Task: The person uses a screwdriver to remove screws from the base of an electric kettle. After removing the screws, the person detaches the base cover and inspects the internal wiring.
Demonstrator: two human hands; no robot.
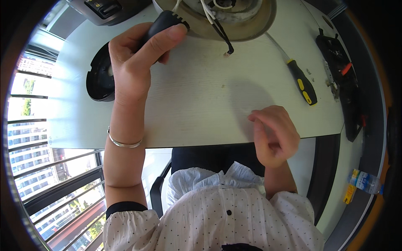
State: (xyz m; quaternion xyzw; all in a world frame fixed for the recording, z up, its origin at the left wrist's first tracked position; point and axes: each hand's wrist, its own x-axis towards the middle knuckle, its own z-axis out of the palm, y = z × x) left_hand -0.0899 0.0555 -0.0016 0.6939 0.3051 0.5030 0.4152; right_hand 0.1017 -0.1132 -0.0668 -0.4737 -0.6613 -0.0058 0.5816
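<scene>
My left hand (140, 58) is raised over the far left of the table, its thumb and fingers closed round a dark grey plastic piece (161, 26) with a row of notches at one end. Just beyond it is a round metal body (268, 16), cut off by the top edge, with white and black wires (221, 32) coming out of it. One black wire end lies bare against the tabletop. My right hand (274, 131) hovers at the table's near edge with fingers curled and thumb close to the fingertips; whatever they may pinch is too small to see.
A black round shell (100, 77) lies partly behind my left forearm. Right of centre rests a yellow-and-black screwdriver (302, 81), beside small metal bits (310, 73). A long black part (343, 79) lies at the right edge, a bottle (364, 182) lower down. A dark appliance (106, 9) stands far left.
</scene>
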